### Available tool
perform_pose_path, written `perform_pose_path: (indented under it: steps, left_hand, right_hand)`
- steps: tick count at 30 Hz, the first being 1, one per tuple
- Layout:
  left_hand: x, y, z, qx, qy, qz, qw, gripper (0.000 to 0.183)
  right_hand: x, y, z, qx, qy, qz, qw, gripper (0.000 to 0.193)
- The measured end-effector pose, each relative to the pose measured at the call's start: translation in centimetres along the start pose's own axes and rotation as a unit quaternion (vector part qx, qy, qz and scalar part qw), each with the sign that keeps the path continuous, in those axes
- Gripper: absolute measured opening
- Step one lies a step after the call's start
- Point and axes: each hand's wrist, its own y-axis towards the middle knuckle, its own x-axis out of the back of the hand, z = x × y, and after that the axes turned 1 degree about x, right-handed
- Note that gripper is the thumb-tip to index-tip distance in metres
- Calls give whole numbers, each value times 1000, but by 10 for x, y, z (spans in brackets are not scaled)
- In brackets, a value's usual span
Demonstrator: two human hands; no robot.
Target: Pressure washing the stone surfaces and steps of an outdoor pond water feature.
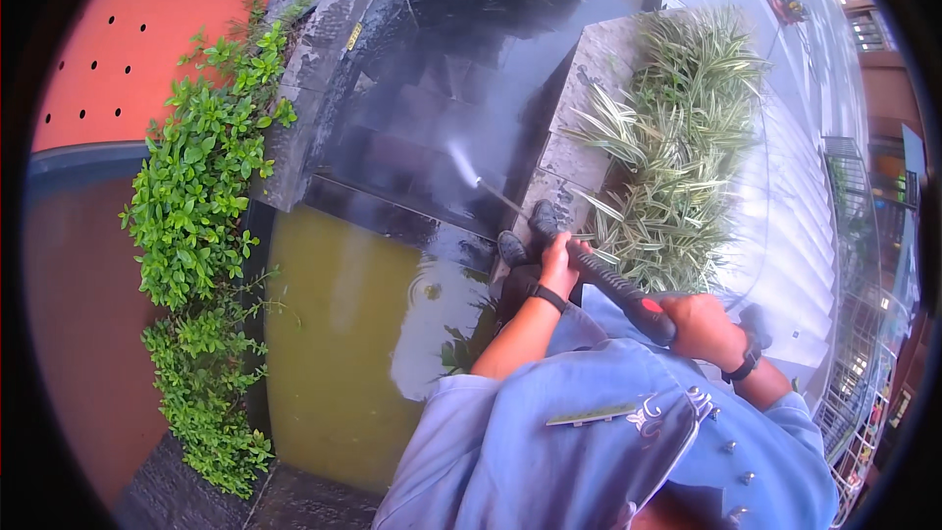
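My right hand (pixel 702 327) wraps the rear of a black, ribbed spray wand (pixel 616 282); at ten o'clock from it, my left hand (pixel 559 265) curls around the front. Whether a finger presses a trigger, I cannot tell. Toward ten, a thin metal lance (pixel 503 199) ends in white spray (pixel 461 162) above a dark, slick basin (pixel 412 103). My shoes (pixel 543 221) stand near the edge: wet footing or a kick from the wand could, I judge, topple me toward murky, yellow-green water (pixel 334 334) at eight. Striped, blade-like leaves (pixel 677 152) fan out at one; small-leaved, glossy shrubs (pixel 196 177) trail at nine.
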Motion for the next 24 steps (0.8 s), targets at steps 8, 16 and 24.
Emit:
perform_pose_path:
  steps: [8,16,24]
  left_hand:
    - [2,0,21,12,14,-30,999,15]
    - [12,-42,-19,-86,83,-131,984,20]
    - [-26,-64,-100,-333,111,-149,925,31]
  right_hand:
    - [-6,-4,11,-19,84,16,996,23]
    - [-4,22,-36,63,142,21,988,39]
    - [-36,59,-19,149,232,-32,961,43]
